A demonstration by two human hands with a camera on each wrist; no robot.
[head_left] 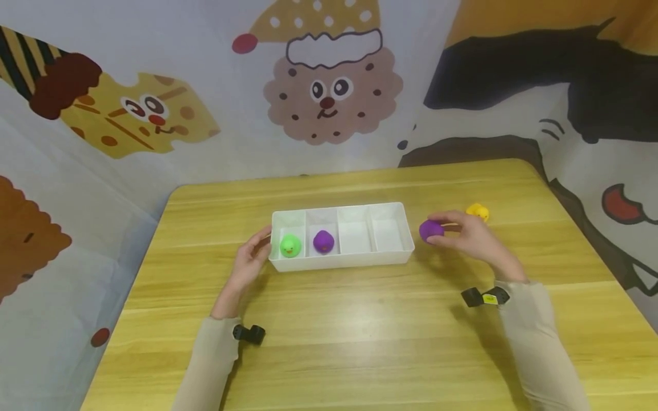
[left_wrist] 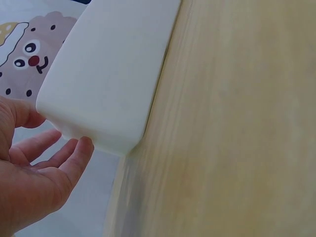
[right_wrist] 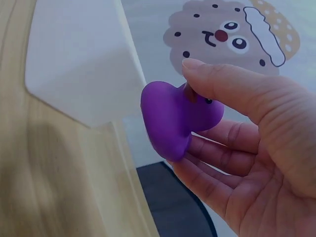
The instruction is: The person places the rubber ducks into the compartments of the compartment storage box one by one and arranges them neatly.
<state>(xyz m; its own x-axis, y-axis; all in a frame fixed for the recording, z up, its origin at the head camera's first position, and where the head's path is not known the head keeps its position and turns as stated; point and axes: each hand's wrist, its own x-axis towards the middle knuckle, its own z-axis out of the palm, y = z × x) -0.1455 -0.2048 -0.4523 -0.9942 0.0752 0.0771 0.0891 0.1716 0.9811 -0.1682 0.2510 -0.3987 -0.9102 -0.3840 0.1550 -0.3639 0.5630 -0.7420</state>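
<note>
A white tray (head_left: 339, 262) with a row of compartments rests on the table. A green toy duck (head_left: 290, 246) sits in its leftmost compartment, a purple toy duck (head_left: 324, 242) in the one beside it. The fingers of my left hand (head_left: 250, 264) touch the tray's left end wall; the left wrist view shows the fingertips against its corner. Just beyond the tray's right end, my right hand (head_left: 475, 237) pinches a second purple duck (right_wrist: 165, 118) between thumb and fingers. Behind that hand stands a yellow toy duck (head_left: 478, 212), partly covered by it.
The wooden table (head_left: 360, 342) has its far edge along a cloth (head_left: 226, 154) printed with cartoon figures. Black wrist cameras (head_left: 250, 334) are strapped on both sleeves. The two right compartments of the tray hold nothing.
</note>
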